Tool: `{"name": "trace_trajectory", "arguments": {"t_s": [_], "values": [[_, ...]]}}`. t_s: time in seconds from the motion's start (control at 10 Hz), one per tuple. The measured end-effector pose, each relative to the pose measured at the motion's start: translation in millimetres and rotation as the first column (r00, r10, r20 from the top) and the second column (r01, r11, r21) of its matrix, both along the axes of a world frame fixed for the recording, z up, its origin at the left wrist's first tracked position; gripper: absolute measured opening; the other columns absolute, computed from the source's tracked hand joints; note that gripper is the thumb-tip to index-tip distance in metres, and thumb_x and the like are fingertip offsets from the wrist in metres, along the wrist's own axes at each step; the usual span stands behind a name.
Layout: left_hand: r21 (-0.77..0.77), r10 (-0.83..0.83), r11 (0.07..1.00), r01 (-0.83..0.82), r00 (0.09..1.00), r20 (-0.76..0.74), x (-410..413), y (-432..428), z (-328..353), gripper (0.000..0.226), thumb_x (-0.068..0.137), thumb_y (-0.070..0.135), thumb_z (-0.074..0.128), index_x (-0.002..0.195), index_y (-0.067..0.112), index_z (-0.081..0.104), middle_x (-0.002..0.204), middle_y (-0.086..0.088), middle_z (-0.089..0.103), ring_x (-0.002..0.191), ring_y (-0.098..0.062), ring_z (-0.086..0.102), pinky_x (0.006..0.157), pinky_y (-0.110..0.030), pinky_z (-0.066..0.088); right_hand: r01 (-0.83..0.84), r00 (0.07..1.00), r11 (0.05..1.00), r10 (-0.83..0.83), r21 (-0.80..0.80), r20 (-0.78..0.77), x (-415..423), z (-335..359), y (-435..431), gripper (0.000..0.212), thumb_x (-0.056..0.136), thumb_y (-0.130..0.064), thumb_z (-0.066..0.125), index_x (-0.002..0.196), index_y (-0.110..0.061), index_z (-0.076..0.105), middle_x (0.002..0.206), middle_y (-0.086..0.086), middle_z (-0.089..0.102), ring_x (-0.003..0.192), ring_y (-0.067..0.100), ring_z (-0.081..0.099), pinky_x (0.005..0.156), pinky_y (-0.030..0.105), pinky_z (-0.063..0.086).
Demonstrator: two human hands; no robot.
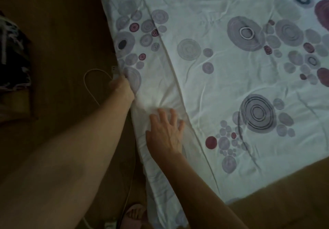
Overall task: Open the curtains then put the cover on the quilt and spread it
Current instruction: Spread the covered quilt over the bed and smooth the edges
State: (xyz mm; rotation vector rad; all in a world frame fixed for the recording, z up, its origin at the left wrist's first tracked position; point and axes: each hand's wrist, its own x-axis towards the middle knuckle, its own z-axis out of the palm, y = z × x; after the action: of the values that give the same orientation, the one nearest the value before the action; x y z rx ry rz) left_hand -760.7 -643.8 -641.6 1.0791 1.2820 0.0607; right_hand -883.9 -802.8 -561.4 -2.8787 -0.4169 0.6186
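The quilt (222,68), inside its white cover printed with grey and maroon circles, lies spread flat across the bed and fills most of the head view. A long seam line runs down it near the bed's left edge, and the strip of cover beyond that line drapes over the edge toward the floor (62,33).

The left hand (122,86) is at the left edge of the bed, its fingers curled into the hanging fabric, which bunches in folds around the grip. The right hand (165,132) rests flat on the cover just beside it, nearer the person, fingers straight and spread, pressing the cloth close to the seam line.

On the brown floor beside the bed, a white cable (89,84) loops near the left hand, with a pale plug at its end. A foot in a pink slipper (133,214) stands by the bed's near left corner. A dark bundle (12,50) sits at the far left of the view, too dim to identify.
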Motion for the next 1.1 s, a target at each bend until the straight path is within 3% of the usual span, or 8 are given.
{"name": "trace_trajectory", "arguments": {"t_s": [0.2, 0.3, 0.4, 0.6, 0.7, 0.9, 1.0, 1.1], "values": [[-0.249, 0.08, 0.967, -0.056, 0.993, 0.089, 7.9, 30.0, -3.3, 0.036, 0.093, 0.027, 0.055, 0.125, 0.01, 0.059, 0.124, -0.006, 0.062, 0.11, -0.024, 0.061, 0.097, -0.041, 0.049, -0.031, 0.999, 0.999, 0.03, 0.019, 0.044, 16.5, -8.2, 34.4, 0.04, 0.092, -0.03, 0.053, 0.13, -0.022, 0.042, 0.149, 0.002, 0.025, 0.139, 0.033, 0.015, 0.111, 0.061, 0.017], [-0.11, 0.148, 0.983, -0.144, 0.988, 0.03, 6.0, 34.5, -6.6, 0.029, 0.095, 0.016, 0.046, 0.118, 0.005, 0.061, 0.114, -0.011, 0.064, 0.102, -0.026, 0.063, 0.085, -0.038, 0.054, -0.036, 0.996, 0.999, 0.035, 0.016, 0.078, 15.6, -12.1, 34.7, 0.04, 0.09, -0.025, 0.053, 0.128, -0.022, 0.041, 0.149, 0.002, 0.024, 0.139, 0.032, 0.015, 0.11, 0.06, 0.019], [0.396, -0.063, 0.905, 0.155, 0.97, -0.235, 5.0, 28.1, -1.4, 0.028, 0.094, 0.018, 0.046, 0.119, 0.01, 0.055, 0.122, -0.011, 0.058, 0.11, -0.029, 0.058, 0.092, -0.044, 0.049, -0.037, 0.992, 0.999, 0.036, 0.013, 0.117, 15.4, -14.1, 31.6, 0.044, 0.088, -0.02, 0.053, 0.129, -0.024, 0.037, 0.153, 0.005, 0.017, 0.141, 0.033, 0.01, 0.112, 0.059, 0.017], [0.854, -0.504, 0.211, 0.476, 0.802, -0.322, 8.8, -12.7, 10.0, 0.05, 0.095, 0.041, 0.039, 0.144, 0.033, 0.029, 0.156, -0.005, 0.019, 0.142, -0.031, 0.02, 0.107, -0.055, 0.025, 0.091, 0.98, 0.996, -0.089, -0.007, 0.181, 60.3, -18.6, 20.9, 0.085, 0.087, -0.052, 0.053, 0.148, -0.04, -0.004, 0.156, 0.001, -0.027, 0.14, 0.038, -0.029, 0.106, 0.074, -0.003], [0.756, -0.689, -0.017, 0.655, 0.54, -0.483, 8.8, -15.0, -1.9, 0.06, 0.094, 0.054, 0.033, 0.148, 0.04, 0.011, 0.16, 0.005, -0.006, 0.146, -0.032, -0.008, 0.111, -0.061, 0.01, 0.056, 0.99, 0.988, -0.036, -0.145, 0.135, 51.5, -34.0, 16.6, 0.077, 0.09, -0.064, 0.033, 0.147, -0.042, -0.015, 0.156, 0.002, -0.028, 0.138, 0.042, -0.032, 0.102, 0.076, -0.004], [0.565, -0.681, -0.068, 0.823, 0.375, -0.629, 10.8, -14.5, 23.7, 0.069, 0.088, 0.07, 0.025, 0.146, 0.044, -0.002, 0.157, 0.009, -0.02, 0.142, -0.039, -0.017, 0.107, -0.07, 0.0, -0.121, 0.99, 0.988, 0.114, -0.094, -0.08, -11.0, -34.6, 17.3, 0.08, 0.091, -0.059, 0.042, 0.145, -0.044, -0.016, 0.151, -0.003, -0.039, 0.134, 0.037, -0.041, 0.094, 0.073, -0.027], [0.65, -0.74, -0.214, 0.729, 0.314, -0.595, -5.4, -52.8, 43.0, 0.071, 0.087, 0.07, 0.024, 0.146, 0.044, -0.005, 0.157, 0.008, -0.02, 0.142, -0.037, -0.019, 0.106, -0.072, 0.002, -0.107, 0.991, 0.994, 0.11, 0.029, -0.081, -22.4, -19.7, -4.4, 0.078, 0.091, -0.052, 0.046, 0.147, -0.045, -0.009, 0.145, -0.008, -0.043, 0.141, 0.031, -0.032, 0.101, 0.07, -0.02], [0.587, -0.795, -0.241, 0.773, 0.189, -0.576, -42.5, -81.7, 38.2, 0.081, 0.08, 0.079, 0.024, 0.145, 0.046, -0.012, 0.156, 0.006, -0.024, 0.141, -0.037, -0.024, 0.108, -0.071, 0.004, 0.256, 0.962, 0.967, -0.254, -0.008, 0.103, -23.5, -4.3, -55.5, 0.087, 0.083, -0.06, 0.046, 0.147, -0.044, -0.011, 0.157, 0.0, -0.025, 0.145, 0.035, -0.017, 0.11, 0.066, 0.01]]}}
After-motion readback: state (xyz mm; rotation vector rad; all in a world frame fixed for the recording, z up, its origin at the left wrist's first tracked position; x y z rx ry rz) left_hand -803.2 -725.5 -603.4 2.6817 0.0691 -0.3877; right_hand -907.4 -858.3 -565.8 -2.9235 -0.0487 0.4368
